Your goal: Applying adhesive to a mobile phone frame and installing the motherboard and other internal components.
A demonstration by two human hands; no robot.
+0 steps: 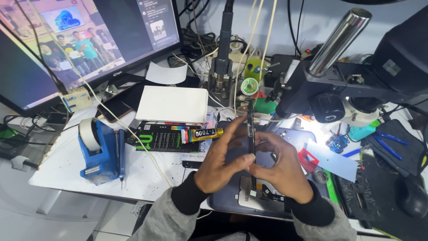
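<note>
At centre frame, your left hand (221,163) and right hand (281,167) each grip closed on the thin dark phone (251,134), held edge-on above the grey mat (223,201); it appears not yet set down.

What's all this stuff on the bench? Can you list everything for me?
Phone: one, black, held edge-on between both hands.
Work mat: one, grey-blue, under the hands.
Glue tube: one, yellow and black, behind the hands.
Tape dispenser: one, blue, far left.
White box: one, centre back.
Monitor: one, lit, back left.
Microscope: one, black, right.
Left hand: grips the phone.
Right hand: grips the phone.
</note>
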